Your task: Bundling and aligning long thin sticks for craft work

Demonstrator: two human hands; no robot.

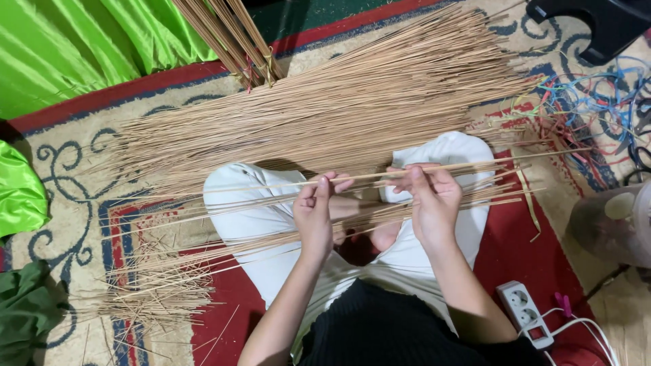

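Left hand up with fingers pressed together, thumb and fingertips pinching a single thin tan stick that runs sideways above the lap. Right hand pinching the same stick a bit further along, fingers curled over it, knuckles toward the camera. Stick lying nearly level, poking out well past both hands to either side.

Just under the hands, more thin tan sticks resting across the knees of the white trousers, legs crossed. Black top at the bottom edge.

Beyond the knees, a big fanned-out pile of the same long tan sticks spread over a patterned red, cream and blue carpet. Messy little heap of shorter stick scraps down by the left knee. Tied bundle of darker sticks up top, crossing the pile's far edge.

Further out: bright green shiny cloth in the upper left corner, dark green fabric lower left. Tangle of coloured strings off to the right, black plastic thing in the upper right corner. White power strip with a white cable next to the right elbow. Blurry grey roundish object at the right edge, can't tell what that is.
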